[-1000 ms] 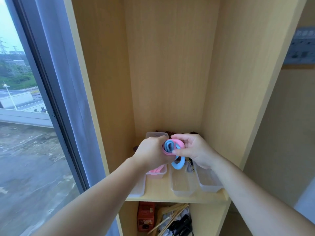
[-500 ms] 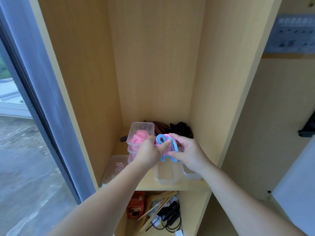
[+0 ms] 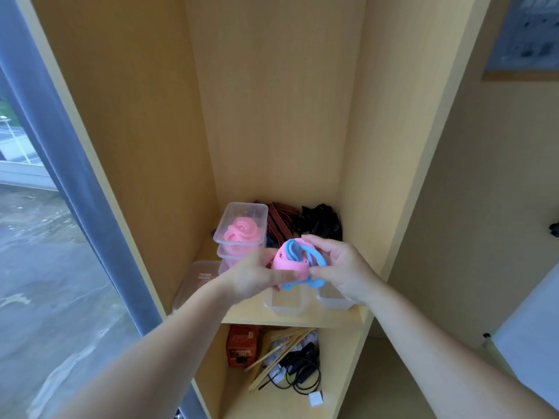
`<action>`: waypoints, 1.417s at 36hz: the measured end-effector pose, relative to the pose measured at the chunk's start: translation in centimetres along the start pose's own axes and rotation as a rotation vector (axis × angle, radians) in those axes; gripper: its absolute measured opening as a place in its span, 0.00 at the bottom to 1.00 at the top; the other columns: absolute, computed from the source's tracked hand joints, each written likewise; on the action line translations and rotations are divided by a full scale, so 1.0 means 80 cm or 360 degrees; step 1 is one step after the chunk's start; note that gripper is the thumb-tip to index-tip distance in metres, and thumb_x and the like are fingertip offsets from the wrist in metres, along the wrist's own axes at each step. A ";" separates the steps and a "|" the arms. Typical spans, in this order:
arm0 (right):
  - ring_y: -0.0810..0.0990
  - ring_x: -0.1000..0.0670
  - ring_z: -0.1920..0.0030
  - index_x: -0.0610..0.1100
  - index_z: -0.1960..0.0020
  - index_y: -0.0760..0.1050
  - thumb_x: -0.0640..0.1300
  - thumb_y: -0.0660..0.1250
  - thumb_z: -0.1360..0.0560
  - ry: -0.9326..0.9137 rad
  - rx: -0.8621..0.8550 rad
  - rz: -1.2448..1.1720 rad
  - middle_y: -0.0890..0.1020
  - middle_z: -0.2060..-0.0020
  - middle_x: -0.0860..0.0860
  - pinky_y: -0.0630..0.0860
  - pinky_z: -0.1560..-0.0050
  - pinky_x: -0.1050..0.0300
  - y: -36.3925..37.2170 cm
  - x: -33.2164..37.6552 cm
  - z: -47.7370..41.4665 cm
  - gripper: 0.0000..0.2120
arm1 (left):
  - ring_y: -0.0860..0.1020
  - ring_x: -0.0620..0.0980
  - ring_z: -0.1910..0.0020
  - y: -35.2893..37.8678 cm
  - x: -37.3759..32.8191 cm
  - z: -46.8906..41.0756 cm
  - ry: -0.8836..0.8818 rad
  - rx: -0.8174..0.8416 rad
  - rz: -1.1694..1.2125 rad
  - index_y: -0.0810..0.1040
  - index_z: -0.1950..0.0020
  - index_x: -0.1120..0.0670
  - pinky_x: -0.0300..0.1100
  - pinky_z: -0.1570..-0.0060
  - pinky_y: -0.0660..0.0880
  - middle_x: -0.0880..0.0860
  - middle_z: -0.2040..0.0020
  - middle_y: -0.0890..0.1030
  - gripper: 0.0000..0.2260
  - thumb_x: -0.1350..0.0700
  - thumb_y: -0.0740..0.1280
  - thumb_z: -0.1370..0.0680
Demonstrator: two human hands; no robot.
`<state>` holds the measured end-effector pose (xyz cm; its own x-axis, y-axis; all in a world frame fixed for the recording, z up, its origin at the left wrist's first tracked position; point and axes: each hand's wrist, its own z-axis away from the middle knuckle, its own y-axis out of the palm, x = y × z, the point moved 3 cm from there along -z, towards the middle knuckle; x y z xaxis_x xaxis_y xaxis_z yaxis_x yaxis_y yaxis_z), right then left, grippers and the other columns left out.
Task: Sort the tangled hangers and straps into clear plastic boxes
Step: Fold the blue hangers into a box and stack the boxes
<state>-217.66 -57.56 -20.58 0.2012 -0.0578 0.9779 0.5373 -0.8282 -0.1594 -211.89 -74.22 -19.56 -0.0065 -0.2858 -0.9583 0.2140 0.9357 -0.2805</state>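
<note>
On the shelf (image 3: pixel 302 318), stacked clear boxes (image 3: pixel 221 231) stand toward its left rear corner (the top one holds a pink coil (image 3: pixel 242 232)). Two open boxes (image 3: pixel 287 308) sit at its front edge. Above those, the left hand (image 3: pixel 251 276) and right hand (image 3: pixel 343 267) each grip the pink-and-blue strap tangle (image 3: pixel 295 263).

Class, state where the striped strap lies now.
Head view: the striped strap lies at the back of the shelf, between the top clear box and the black pile.
</note>
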 end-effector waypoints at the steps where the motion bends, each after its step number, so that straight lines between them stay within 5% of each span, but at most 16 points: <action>1: 0.79 0.56 0.39 0.54 0.39 0.74 0.23 0.68 0.30 -0.0004 -0.0013 -0.0034 0.81 0.43 0.56 0.76 0.39 0.57 0.000 -0.001 -0.001 0.30 | 0.80 0.50 0.51 0.002 0.000 0.001 0.0016 -0.0012 0.0002 0.78 0.41 0.55 0.43 0.51 0.77 0.58 0.46 0.82 0.16 0.51 0.73 0.26; 6: 0.79 0.54 0.40 0.44 0.29 0.69 0.29 0.71 0.28 0.0035 -0.0137 -0.0027 0.79 0.39 0.52 0.76 0.38 0.56 0.001 -0.005 -0.001 0.30 | 0.80 0.45 0.50 0.009 0.002 0.001 0.0039 -0.0076 0.0160 0.77 0.40 0.53 0.39 0.48 0.77 0.50 0.49 0.82 0.19 0.49 0.71 0.28; 9: 0.80 0.51 0.41 0.44 0.33 0.74 0.37 0.73 0.27 0.0066 -0.0141 0.0028 0.81 0.43 0.49 0.76 0.37 0.48 -0.008 -0.009 -0.002 0.24 | 0.79 0.49 0.46 0.012 0.007 0.001 0.0069 -0.0068 0.0305 0.77 0.39 0.52 0.44 0.43 0.76 0.52 0.47 0.81 0.18 0.49 0.71 0.27; 12: 0.81 0.46 0.43 0.43 0.41 0.79 0.33 0.70 0.26 0.0096 -0.0031 -0.0096 0.83 0.47 0.44 0.78 0.41 0.50 -0.008 -0.007 0.001 0.15 | 0.78 0.54 0.41 0.014 0.012 0.000 0.0045 -0.0031 0.0512 0.76 0.38 0.55 0.48 0.38 0.75 0.55 0.44 0.81 0.23 0.49 0.72 0.30; 16: 0.82 0.45 0.44 0.41 0.41 0.78 0.31 0.69 0.26 0.0168 0.0118 -0.0217 0.83 0.47 0.42 0.79 0.43 0.52 -0.006 -0.007 0.001 0.15 | 0.78 0.55 0.42 0.016 0.014 0.001 0.0023 0.0026 0.0566 0.74 0.36 0.59 0.49 0.39 0.75 0.57 0.44 0.80 0.24 0.51 0.72 0.29; 21: 0.81 0.41 0.45 0.40 0.42 0.78 0.29 0.71 0.29 0.0144 -0.0088 -0.0121 0.82 0.48 0.41 0.79 0.43 0.45 -0.007 -0.012 -0.003 0.17 | 0.79 0.54 0.44 0.018 0.010 -0.003 0.0011 -0.0011 0.0494 0.75 0.38 0.58 0.51 0.40 0.75 0.57 0.46 0.81 0.18 0.57 0.70 0.26; 25: 0.81 0.41 0.48 0.42 0.44 0.77 0.27 0.66 0.30 0.0123 -0.0191 0.0109 0.82 0.51 0.42 0.79 0.45 0.44 -0.006 -0.016 -0.006 0.18 | 0.79 0.57 0.45 0.020 0.017 -0.012 -0.0009 -0.0300 0.0212 0.76 0.39 0.55 0.59 0.42 0.76 0.58 0.45 0.80 0.22 0.49 0.74 0.29; 29: 0.81 0.45 0.53 0.41 0.45 0.77 0.28 0.65 0.28 0.0048 -0.0279 0.0293 0.82 0.54 0.43 0.79 0.52 0.52 0.000 -0.012 -0.007 0.15 | 0.81 0.53 0.49 0.023 0.022 -0.017 0.0007 -0.0558 0.0050 0.76 0.42 0.51 0.55 0.49 0.80 0.54 0.48 0.81 0.25 0.42 0.74 0.34; 35: 0.76 0.57 0.63 0.46 0.46 0.78 0.31 0.64 0.27 -0.0032 -0.0340 0.0447 0.81 0.61 0.49 0.75 0.60 0.60 0.010 -0.017 -0.005 0.15 | 0.80 0.48 0.49 0.022 0.035 -0.025 0.0049 -0.0700 -0.0083 0.73 0.39 0.52 0.47 0.49 0.80 0.51 0.47 0.80 0.20 0.49 0.73 0.27; 39: 0.74 0.53 0.65 0.45 0.47 0.76 0.33 0.61 0.26 -0.0032 -0.0388 0.0667 0.78 0.63 0.50 0.71 0.64 0.61 0.020 -0.031 -0.007 0.12 | 0.79 0.47 0.49 0.017 0.047 -0.032 0.0007 -0.0732 -0.0035 0.73 0.40 0.51 0.47 0.49 0.80 0.50 0.47 0.80 0.20 0.49 0.74 0.28; 45: 0.77 0.49 0.54 0.43 0.42 0.75 0.35 0.61 0.24 0.0039 -0.0447 0.0992 0.79 0.54 0.48 0.72 0.56 0.62 0.037 -0.050 -0.029 0.13 | 0.82 0.48 0.54 0.007 0.067 -0.044 -0.0018 -0.0650 0.0042 0.76 0.49 0.47 0.47 0.55 0.81 0.50 0.53 0.82 0.11 0.49 0.73 0.28; 48: 0.77 0.52 0.57 0.48 0.46 0.78 0.31 0.60 0.25 0.0304 -0.0264 0.0884 0.79 0.58 0.53 0.70 0.62 0.68 0.036 -0.063 -0.033 0.17 | 0.80 0.50 0.61 0.003 0.075 -0.049 -0.0174 -0.0435 -0.0035 0.79 0.53 0.55 0.45 0.60 0.78 0.54 0.59 0.83 0.12 0.47 0.70 0.29; 51: 0.76 0.54 0.62 0.53 0.55 0.77 0.29 0.60 0.26 0.0441 -0.0206 0.0808 0.79 0.63 0.55 0.67 0.67 0.71 0.029 -0.062 -0.044 0.19 | 0.76 0.45 0.67 -0.009 0.092 -0.054 -0.0232 -0.0320 -0.0105 0.78 0.58 0.53 0.33 0.68 0.71 0.47 0.65 0.80 0.14 0.43 0.74 0.29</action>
<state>-220.33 -61.16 -25.33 0.1762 -0.5939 0.7851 0.3219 -0.7189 -0.6161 -216.33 -76.09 -26.67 0.1300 -0.3609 -0.9235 0.0190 0.9321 -0.3616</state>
